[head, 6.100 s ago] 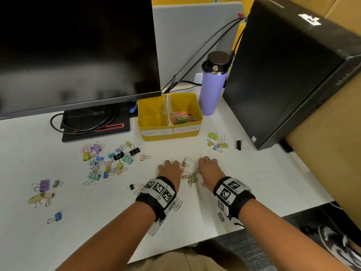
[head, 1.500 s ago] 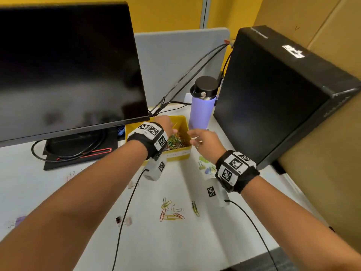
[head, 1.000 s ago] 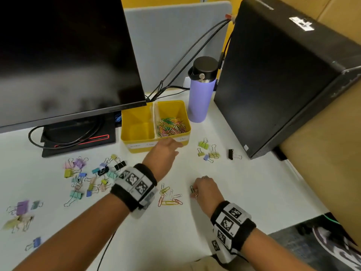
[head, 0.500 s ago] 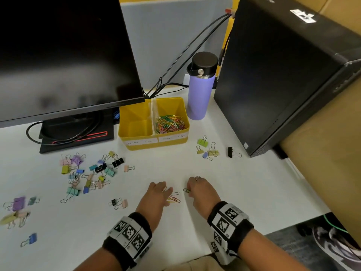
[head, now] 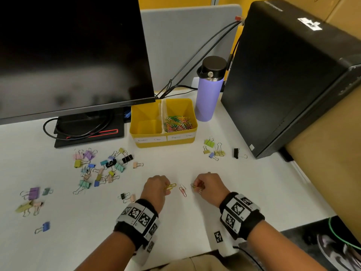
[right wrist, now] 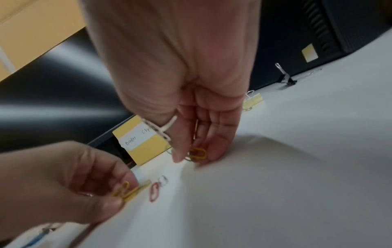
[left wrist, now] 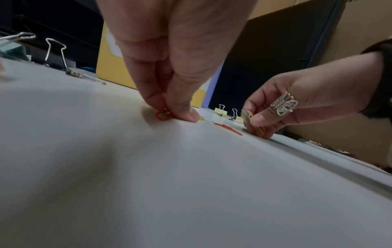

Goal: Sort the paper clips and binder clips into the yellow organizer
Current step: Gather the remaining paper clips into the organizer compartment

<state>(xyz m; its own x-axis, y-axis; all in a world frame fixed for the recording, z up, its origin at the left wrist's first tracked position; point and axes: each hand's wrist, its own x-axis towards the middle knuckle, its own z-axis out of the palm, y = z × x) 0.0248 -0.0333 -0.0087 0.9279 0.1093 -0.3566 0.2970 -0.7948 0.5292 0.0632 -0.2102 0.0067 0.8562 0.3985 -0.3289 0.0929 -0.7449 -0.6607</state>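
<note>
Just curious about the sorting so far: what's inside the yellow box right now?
The yellow organizer has two compartments. The right one holds a pile of coloured paper clips; the left one looks empty, though its front wall hides part of the floor.

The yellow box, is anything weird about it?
Yes. The yellow organizer has paper clips heaped in its right compartment, but its left compartment, labelled for binder clips, holds none. The binder clips lie scattered over the table.
</note>
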